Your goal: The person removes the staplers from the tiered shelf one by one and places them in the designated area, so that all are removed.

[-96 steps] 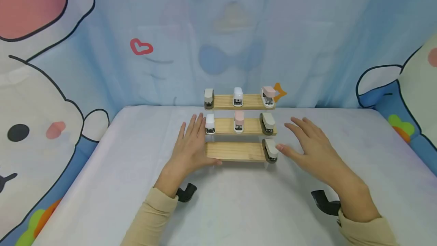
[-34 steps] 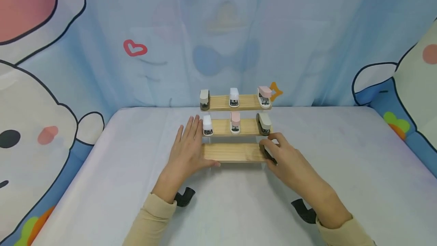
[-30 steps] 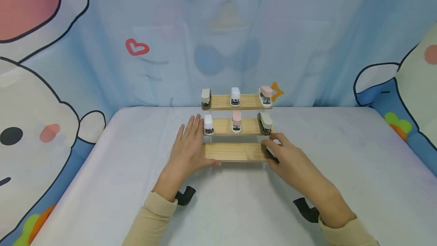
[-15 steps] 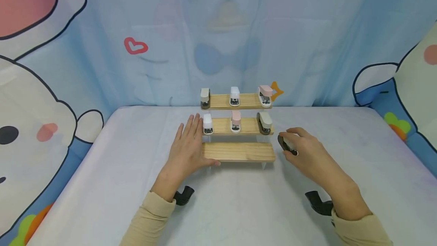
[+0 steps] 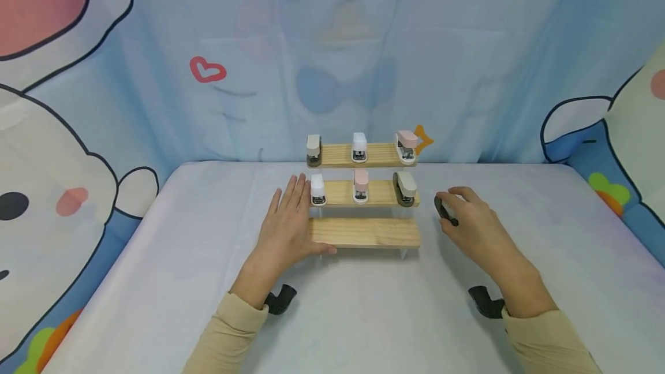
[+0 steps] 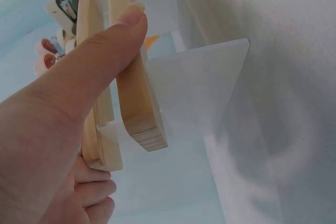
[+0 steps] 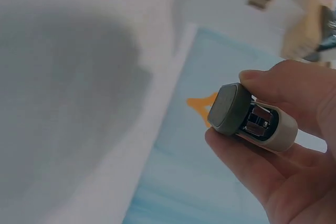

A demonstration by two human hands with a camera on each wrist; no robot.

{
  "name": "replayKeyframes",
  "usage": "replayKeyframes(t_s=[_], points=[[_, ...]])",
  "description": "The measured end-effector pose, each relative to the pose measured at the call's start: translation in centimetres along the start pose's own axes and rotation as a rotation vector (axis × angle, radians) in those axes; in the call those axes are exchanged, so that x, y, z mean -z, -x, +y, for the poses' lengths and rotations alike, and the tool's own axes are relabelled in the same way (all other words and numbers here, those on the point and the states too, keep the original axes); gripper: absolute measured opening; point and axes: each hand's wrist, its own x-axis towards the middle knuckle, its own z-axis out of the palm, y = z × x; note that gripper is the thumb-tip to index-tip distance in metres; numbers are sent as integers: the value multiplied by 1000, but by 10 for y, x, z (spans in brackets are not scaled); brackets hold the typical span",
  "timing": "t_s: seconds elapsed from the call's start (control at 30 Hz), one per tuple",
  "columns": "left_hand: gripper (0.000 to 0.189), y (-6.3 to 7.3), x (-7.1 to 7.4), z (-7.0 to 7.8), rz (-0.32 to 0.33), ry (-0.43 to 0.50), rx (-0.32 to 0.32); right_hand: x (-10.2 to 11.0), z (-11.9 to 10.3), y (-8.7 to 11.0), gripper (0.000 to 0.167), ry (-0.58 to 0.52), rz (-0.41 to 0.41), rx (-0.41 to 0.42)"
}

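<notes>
My right hand (image 5: 480, 229) pinches a small stapler (image 7: 231, 109) between thumb and fingers, off to the right of a wooden tiered rack. Cream body and dark grey-green base show in the right wrist view; the base faces outward there. My left hand (image 5: 283, 232) lies along the rack's left end with straight fingers. Its thumb (image 6: 100, 56) presses the front edge of the lowest board (image 5: 366, 232), which is bare. On the middle board (image 5: 340, 192) stand a white stapler (image 5: 318, 189), a pink one (image 5: 361, 186) and a cream one (image 5: 405, 189).
The top board (image 5: 381, 154) carries a cream stapler (image 5: 314, 150), a white one (image 5: 359, 148) and a pink one (image 5: 406, 146). Clear supports (image 6: 210, 77) hold the boards above the white tablecloth (image 5: 363, 316). Behind hangs a blue cartoon curtain (image 5: 441, 74).
My right hand took hold of the cream stapler at the right end of the lowest board and moved it off to the right. My left hand stays at the rack's left end.
</notes>
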Motion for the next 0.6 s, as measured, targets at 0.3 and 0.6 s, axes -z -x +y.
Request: replayKeyframes(t_s=[0.3,0.6], points=[[137,1,1,0,-4,-8,4,-15,12,-16,47,44,-91,-17],[138,-1,0,1,-9,-13,13,-20,21,-32,45,34,-157,-15]])
